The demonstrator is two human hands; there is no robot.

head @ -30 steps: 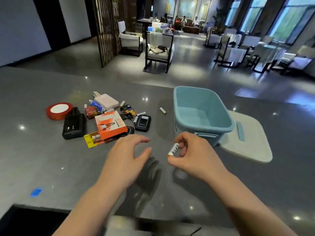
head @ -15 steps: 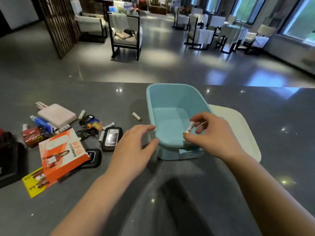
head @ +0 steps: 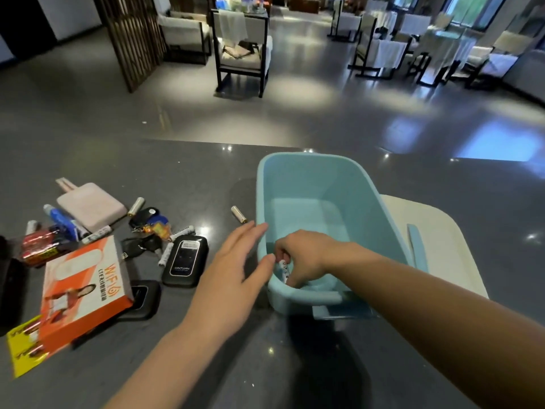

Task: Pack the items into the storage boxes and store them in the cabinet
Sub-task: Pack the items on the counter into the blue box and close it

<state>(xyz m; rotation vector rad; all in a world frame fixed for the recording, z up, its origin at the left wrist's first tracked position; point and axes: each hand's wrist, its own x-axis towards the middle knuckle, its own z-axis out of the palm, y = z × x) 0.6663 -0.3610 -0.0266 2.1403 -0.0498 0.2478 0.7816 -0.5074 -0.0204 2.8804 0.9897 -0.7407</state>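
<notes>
My right hand (head: 303, 258), reaching over the near rim into the blue storage box (head: 348, 184), pinches a white battery (head: 284, 268) low inside; my left hand (head: 236, 270), fingers straight, touches the box's left wall, bare counter (head: 206, 178) beyond.

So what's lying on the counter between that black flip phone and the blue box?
In the head view, one loose battery and the left hand lie between the flip phone and the blue box.

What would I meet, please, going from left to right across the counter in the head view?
Orange WiFi box → black flip phone → left hand → right hand holding a battery → blue storage box → pale lid.
</notes>
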